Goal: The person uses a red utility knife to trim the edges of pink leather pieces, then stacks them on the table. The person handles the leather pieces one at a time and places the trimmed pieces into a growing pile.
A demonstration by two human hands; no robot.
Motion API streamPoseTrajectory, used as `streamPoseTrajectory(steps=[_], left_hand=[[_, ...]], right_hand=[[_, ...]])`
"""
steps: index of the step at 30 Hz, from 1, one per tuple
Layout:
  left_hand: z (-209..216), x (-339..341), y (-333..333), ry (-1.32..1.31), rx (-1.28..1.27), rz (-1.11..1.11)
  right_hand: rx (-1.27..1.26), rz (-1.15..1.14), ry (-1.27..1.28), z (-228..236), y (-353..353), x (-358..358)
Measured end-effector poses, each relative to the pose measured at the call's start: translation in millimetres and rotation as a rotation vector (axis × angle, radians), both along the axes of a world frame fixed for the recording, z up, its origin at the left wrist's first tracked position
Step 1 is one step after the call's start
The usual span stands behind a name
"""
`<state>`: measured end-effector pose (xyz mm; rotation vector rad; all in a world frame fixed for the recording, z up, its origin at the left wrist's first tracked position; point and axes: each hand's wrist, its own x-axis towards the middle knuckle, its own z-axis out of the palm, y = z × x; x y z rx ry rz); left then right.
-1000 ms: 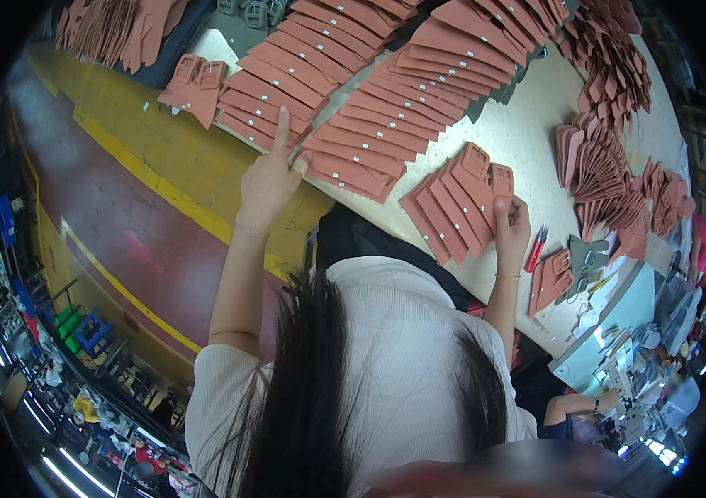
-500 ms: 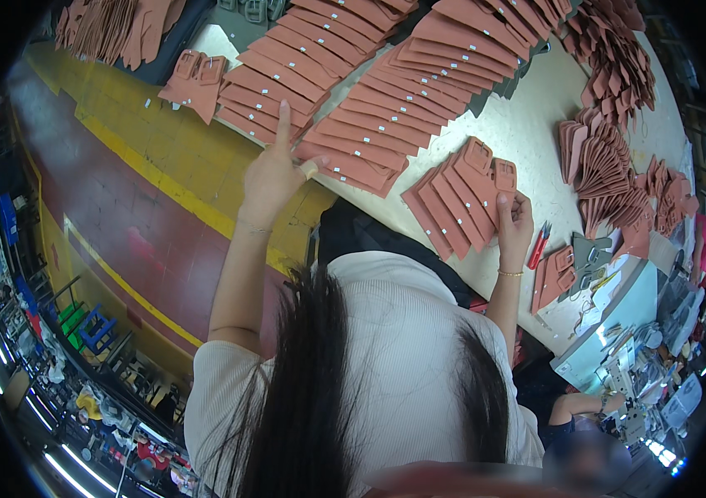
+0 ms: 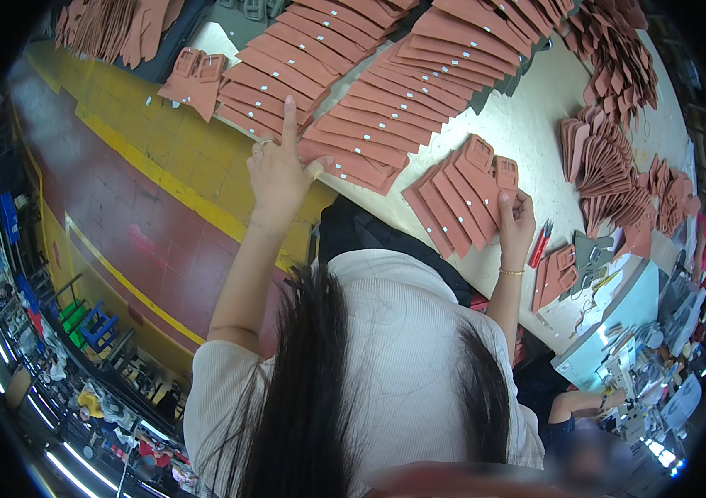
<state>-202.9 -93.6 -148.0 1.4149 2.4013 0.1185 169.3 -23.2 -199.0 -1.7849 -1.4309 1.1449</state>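
My left hand (image 3: 280, 173) is at the near end of two long overlapping rows of reddish-brown panels with small white tags. Its index finger points away from me and its thumb is spread toward the nearest panels (image 3: 357, 166); nothing is in its grip. A pale covering shows on the thumb. To the right lies a small fan of similar panels (image 3: 451, 203), the topmost with a buckle-shaped frame (image 3: 505, 173) at its end. My right hand (image 3: 516, 220) pinches this top panel's edge just below that frame; its fingertips are partly hidden.
On the pale table (image 3: 527, 124), red-handled pointed tools (image 3: 540, 245) lie right of my right hand, near buckled pieces (image 3: 554, 276). Bundled brown pieces (image 3: 606, 166) stand further right. A buckled pair (image 3: 194, 81) overhangs the left edge. A co-worker's arm (image 3: 577, 404) is at lower right.
My left hand has shifted slightly to the right, its index finger and thumb still stretched out. My right hand and the small fan of panels look almost unchanged.
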Motion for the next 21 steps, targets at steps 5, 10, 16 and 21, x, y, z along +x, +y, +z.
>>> streamPoseTrajectory(steps=[5,10,16,21], left_hand=[[6.4,14.4,-0.8,0.182,0.075,-0.061],[8.5,15.9,11.5,0.220,0.160,-0.343],[9.6,8.8,20.0,0.196,0.052,-0.430],[12.5,11.0,23.2,0.191,-0.008,-0.497]], right_hand=[[-0.021,-0.012,0.014,-1.3,-0.1,-0.1],[-0.010,-0.011,-0.042,1.5,-0.6,-0.2],[0.043,0.001,-0.042,2.3,-0.6,-6.0],[0.037,0.049,-0.231,10.7,-1.1,-1.1]])
